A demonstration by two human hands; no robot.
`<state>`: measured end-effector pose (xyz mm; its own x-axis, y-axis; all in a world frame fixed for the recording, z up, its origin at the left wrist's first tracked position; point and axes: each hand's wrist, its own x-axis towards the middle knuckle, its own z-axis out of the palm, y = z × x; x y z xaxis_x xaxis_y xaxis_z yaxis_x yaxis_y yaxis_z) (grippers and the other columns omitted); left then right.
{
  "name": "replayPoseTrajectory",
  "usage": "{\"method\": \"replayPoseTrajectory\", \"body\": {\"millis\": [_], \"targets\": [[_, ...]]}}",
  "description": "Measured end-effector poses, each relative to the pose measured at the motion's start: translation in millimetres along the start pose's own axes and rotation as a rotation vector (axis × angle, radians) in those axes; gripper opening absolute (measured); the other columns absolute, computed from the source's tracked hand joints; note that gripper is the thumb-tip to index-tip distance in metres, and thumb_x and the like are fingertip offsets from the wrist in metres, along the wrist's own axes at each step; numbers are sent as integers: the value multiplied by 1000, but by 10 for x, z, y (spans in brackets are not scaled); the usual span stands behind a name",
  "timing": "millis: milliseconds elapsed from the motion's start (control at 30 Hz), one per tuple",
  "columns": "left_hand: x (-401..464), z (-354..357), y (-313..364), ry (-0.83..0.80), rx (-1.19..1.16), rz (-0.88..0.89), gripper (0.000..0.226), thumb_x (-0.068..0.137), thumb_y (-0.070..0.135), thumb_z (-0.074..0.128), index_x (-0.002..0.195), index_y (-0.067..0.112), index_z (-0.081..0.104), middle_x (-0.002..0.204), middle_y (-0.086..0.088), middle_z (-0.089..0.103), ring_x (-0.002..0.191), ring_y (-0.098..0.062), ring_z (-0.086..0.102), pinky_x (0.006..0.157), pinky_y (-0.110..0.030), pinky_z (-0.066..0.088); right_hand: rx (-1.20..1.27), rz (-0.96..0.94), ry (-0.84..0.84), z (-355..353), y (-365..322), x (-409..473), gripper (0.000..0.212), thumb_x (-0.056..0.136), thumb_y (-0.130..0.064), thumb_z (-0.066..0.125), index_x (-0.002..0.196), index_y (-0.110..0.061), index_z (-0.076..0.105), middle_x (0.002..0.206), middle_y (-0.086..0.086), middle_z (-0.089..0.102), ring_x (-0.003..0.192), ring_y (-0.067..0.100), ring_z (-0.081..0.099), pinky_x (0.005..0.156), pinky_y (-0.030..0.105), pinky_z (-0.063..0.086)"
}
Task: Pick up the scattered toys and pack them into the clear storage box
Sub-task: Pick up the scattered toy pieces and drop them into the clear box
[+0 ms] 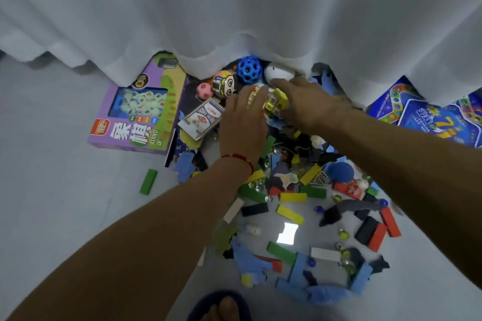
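Toys lie heaped on the pale floor below a white curtain point(234, 8). My left hand point(243, 122) and my right hand point(305, 101) press from both sides on a yellow toy vehicle point(277, 101) at the far end of the heap. Just beyond it sit a blue holed ball point(249, 69), a cartoon-face ball point(224, 84), a pink ball point(205, 90) and a white egg-shaped toy point(277, 71). A card deck box point(202, 120) lies left of my left hand. Coloured wooden blocks point(289, 214), marbles and blue puzzle pieces point(250, 260) cover the near floor. No clear storage box is in view.
A purple game box point(135, 112) lies at the left, partly under the curtain. A blue game board point(430, 117) lies at the right. One green block point(148, 181) sits apart on the bare floor at the left. My slippered foot point(221, 306) is at the bottom edge.
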<state>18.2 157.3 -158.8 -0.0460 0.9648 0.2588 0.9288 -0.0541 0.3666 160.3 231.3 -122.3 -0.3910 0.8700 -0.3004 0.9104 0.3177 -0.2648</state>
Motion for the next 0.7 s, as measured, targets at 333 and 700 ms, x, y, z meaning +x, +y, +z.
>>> {"method": "replayPoseTrajectory", "body": {"millis": [333, 700], "targets": [[250, -110, 87, -45, 471, 153, 64, 62, 28, 80, 118, 15, 50, 102, -10, 58, 94, -29, 52, 84, -36, 43, 547, 214, 353, 101, 8, -351, 41, 79, -19, 73, 113, -20, 49, 107, 7, 56, 86, 23, 57, 69, 30, 44], [-551, -1787, 1742, -404, -806, -364, 49, 70, 47, 75, 108, 29, 49, 103, 0, 61, 81, -19, 67, 70, -35, 56, 1735, 388, 395, -981, -146, -3215, 39, 86, 11, 62, 122, -6, 63, 116, 30, 65, 104, 40, 68, 94, 44, 55]]}}
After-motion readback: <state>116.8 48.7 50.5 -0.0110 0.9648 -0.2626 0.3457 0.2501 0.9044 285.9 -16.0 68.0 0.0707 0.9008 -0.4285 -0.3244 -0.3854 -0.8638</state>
